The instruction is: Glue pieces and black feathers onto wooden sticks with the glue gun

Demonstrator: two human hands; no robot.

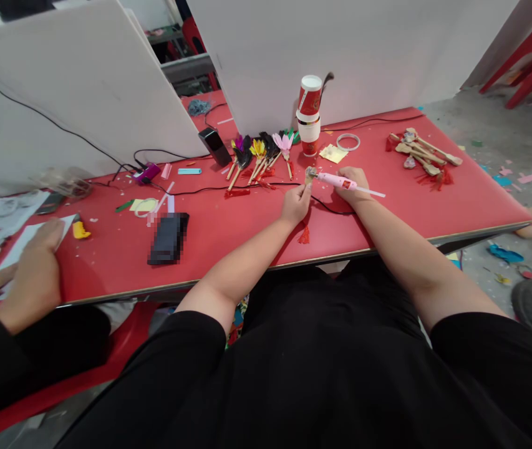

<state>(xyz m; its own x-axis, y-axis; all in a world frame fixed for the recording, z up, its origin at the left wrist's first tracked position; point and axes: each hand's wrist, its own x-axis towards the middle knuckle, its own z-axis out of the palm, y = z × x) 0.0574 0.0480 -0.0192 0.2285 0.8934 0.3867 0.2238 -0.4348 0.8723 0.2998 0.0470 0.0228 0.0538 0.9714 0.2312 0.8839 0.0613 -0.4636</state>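
My right hand [355, 188] is closed around a pink hot glue gun [330, 180], with a pale glue stick [374, 193] poking out of its back end. The gun's nozzle points left and meets, or nearly meets, the head of a small wooden stick [310, 175]. That stick is pinched in the fingers of my left hand [296, 203]; most of its length is hidden by the hand. Below hangs a red tassel [304, 235], seemingly from the stick. Just beyond lie several feathered sticks, one with pink petals [284, 144] and one with yellow [257, 149].
Two stacked paper cups [310, 100] stand behind my hands, near a tape roll [348, 142] and yellow paper [333, 154]. More tasselled sticks [425, 153] lie right. A black cable [209, 189] crosses the red table [228, 231]. At left are a dark case [168, 239] and a co-worker's hand [41, 268].
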